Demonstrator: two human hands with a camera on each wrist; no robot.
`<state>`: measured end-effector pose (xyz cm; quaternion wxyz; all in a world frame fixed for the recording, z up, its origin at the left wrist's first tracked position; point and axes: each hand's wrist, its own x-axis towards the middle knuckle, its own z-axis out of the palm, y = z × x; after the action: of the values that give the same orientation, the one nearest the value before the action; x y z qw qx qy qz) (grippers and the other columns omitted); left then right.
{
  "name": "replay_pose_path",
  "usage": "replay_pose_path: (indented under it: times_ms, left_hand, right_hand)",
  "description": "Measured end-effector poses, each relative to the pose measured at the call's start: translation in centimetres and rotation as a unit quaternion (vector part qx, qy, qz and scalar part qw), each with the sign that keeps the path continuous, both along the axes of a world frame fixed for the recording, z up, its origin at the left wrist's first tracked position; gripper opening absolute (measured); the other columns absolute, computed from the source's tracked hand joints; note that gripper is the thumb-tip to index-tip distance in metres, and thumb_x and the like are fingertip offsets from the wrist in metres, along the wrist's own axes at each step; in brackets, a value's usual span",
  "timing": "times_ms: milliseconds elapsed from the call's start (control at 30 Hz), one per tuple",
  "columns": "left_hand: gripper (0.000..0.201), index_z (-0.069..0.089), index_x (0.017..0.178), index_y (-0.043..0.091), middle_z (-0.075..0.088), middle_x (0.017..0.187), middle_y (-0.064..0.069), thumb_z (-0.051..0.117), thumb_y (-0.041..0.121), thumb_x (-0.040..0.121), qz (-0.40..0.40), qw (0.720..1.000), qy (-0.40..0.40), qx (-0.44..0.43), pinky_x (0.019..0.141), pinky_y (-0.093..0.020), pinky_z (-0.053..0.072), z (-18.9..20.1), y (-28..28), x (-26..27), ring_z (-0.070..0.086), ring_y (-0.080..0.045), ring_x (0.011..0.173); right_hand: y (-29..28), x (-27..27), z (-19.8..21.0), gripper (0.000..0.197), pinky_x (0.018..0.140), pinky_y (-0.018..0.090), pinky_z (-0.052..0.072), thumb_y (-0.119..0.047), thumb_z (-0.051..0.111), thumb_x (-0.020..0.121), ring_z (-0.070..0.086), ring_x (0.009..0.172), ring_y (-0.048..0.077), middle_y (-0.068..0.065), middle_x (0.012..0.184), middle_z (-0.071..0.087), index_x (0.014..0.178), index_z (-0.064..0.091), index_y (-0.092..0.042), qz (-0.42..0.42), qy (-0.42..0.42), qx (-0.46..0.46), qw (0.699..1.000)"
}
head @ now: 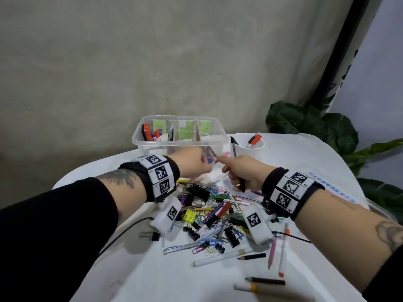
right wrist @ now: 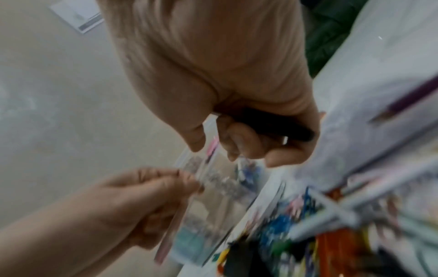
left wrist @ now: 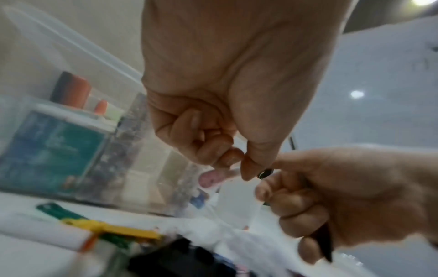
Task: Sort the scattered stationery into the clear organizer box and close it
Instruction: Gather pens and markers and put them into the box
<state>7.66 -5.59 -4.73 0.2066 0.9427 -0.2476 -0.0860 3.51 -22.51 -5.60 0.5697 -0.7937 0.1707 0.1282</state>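
The clear organizer box stands open at the table's back, with an orange stapler, glue and green sticky notes in its compartments. Just in front of it my two hands meet. My left hand pinches a small clear plastic packet between thumb and forefinger. My right hand has its lower fingers curled round a black pen. Its thumb and forefinger reach to the packet's edge, by a pink bit. Both wrist views are blurred.
A heap of binder clips and coloured paper clips lies under my wrists. Pencils and markers lie nearer the front edge. A white cup with red pens stands right of the box. A leafy plant is behind the table's right side.
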Motion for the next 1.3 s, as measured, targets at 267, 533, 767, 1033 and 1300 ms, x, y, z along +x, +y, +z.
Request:
replay_pose_path:
  times_ms: [267,533,767,1033,1300]
  left_hand:
    - [0.015,0.071,0.08,0.013,0.053,0.061,0.009,0.072,0.028,0.083,-0.079,0.993,-0.007,-0.084,0.048,-0.014,0.035,0.0,-3.7,-4.2,0.047,-0.007,0.055]
    - [0.025,0.074,0.101,0.022,0.072,0.095,0.006,0.075,0.037,0.081,-0.24,0.956,-0.027,0.165,0.068,-0.022,0.044,-1.5,-6.0,-7.7,0.062,-0.012,0.081]
    - [0.019,0.064,0.091,0.019,0.065,0.082,0.003,0.072,0.031,0.078,-0.236,0.949,-0.044,0.206,0.057,-0.026,0.042,-1.8,-7.5,-8.1,0.059,-0.017,0.074]
    - [0.021,0.068,0.102,0.022,0.068,0.092,0.006,0.069,0.031,0.082,-0.156,0.985,-0.056,-0.053,0.069,-0.022,0.047,-0.8,-8.2,-7.1,0.062,-0.013,0.082]
    - [0.035,0.072,0.1,0.019,0.069,0.096,0.003,0.073,0.047,0.08,-0.174,0.974,-0.031,0.144,0.07,-0.024,0.045,-2.0,-9.9,-8.5,0.062,-0.016,0.087]
  right_hand:
    - [-0.3,-2.7,-0.3,0.027,0.051,0.032,0.04,-0.024,0.056,0.094,0.05,0.053,0.023,0.016,0.071,0.058,0.09,0.065,0.001,-0.053,-0.117,0.036,0.991]
    - [-4.2,-7.8,0.4,0.023,0.04,0.019,0.037,-0.024,0.064,0.091,0.042,0.041,0.014,-0.002,0.054,0.058,0.075,0.065,-0.008,0.153,0.003,-0.335,0.93]
    - [-4.9,-9.5,-1.7,0.031,0.071,0.028,0.053,-0.019,0.088,0.06,0.063,0.07,0.019,0.003,0.08,0.071,0.084,0.069,-0.012,0.17,-0.008,-0.359,0.918]
    - [-6.1,-9.7,-0.7,0.024,0.047,0.017,0.035,-0.005,0.07,0.074,0.049,0.055,0.012,-0.005,0.059,0.052,0.063,0.052,-0.018,0.096,-0.144,-0.289,0.941]
    - [-9.0,-11.8,1.1,0.011,0.054,0.023,0.039,-0.022,0.071,0.084,0.05,0.059,0.015,-0.001,0.068,0.057,0.085,0.065,-0.013,0.171,-0.089,-0.341,0.92]
